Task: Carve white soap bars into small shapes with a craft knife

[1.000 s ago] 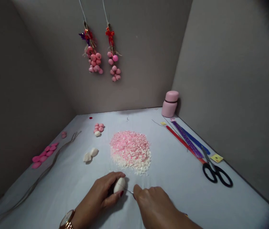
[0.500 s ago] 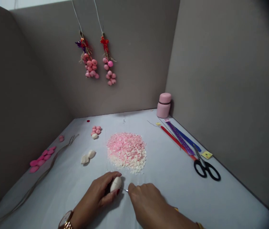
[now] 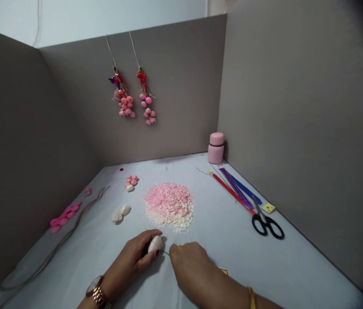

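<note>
My left hand (image 3: 139, 252) is closed around a white egg-shaped piece (image 3: 155, 243) with a thin line across it, low in the middle of the table. To its right, my right hand (image 3: 189, 262) is a fist around a thin metal-tipped tool (image 3: 166, 253). Its tip points at the piece's right side, and the handle is hidden in my fingers. Just beyond my hands lies a heap of pink and white flakes (image 3: 169, 204). Two white pieces (image 3: 122, 213) sit to the left of the heap, touching each other.
At the left are pink oval pieces (image 3: 65, 216) and twine (image 3: 68, 235). Small pink balls (image 3: 131, 180) sit farther back. Black-handled scissors (image 3: 267, 223) and ribbons (image 3: 234, 184) lie right, a pink flask (image 3: 216, 148) behind. Two bead bunches (image 3: 148, 112) hang on the grey partition (image 3: 181, 94).
The camera view has tilted up a little, so more of the wall shows above the partition. Both hands keep their grips, with the tool's tip still at the white piece.
</note>
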Available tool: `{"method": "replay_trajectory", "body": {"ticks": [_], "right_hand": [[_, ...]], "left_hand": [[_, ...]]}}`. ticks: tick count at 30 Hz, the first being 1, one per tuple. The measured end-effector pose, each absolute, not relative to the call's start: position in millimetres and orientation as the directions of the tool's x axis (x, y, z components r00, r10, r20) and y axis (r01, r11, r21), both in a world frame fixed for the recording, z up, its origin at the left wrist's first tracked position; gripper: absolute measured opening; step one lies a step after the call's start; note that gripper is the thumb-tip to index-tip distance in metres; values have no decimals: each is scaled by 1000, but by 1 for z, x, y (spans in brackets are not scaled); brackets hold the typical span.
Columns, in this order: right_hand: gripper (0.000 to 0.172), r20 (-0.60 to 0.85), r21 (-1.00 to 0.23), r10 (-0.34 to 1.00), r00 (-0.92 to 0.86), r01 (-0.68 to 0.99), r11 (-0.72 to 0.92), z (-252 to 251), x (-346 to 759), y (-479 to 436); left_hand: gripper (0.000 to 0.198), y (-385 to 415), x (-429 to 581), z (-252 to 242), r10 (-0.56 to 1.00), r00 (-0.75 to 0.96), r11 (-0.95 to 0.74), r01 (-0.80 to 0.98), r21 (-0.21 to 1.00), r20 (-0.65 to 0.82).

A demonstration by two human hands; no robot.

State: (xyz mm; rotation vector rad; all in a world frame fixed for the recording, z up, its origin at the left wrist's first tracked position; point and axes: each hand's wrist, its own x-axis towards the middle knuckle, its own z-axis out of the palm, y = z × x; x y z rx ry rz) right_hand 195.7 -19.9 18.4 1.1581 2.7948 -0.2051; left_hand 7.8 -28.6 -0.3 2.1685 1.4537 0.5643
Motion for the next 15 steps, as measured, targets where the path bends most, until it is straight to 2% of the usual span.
{"method": "replay_trajectory", "body": {"ticks": [4, 10, 12, 15], "right_hand": [[22, -135, -94, 729, -671, 741, 665, 18, 205, -21], [25, 3, -151, 788, -616, 779, 609, 4, 226, -11], [25, 45, -162, 817, -575, 802, 574, 0, 231, -5], [23, 80, -175, 837, -542, 819, 547, -3, 234, 0]], "left_hand": [[30, -29, 5, -2, 941, 326, -311, 738, 598, 88], [30, -31, 18, 10, 968, 249, -219, 788, 576, 28], [29, -33, 28, 14, 991, 137, -117, 873, 474, -7], [33, -35, 42, 13, 999, -49, 43, 976, 212, 23]]}}
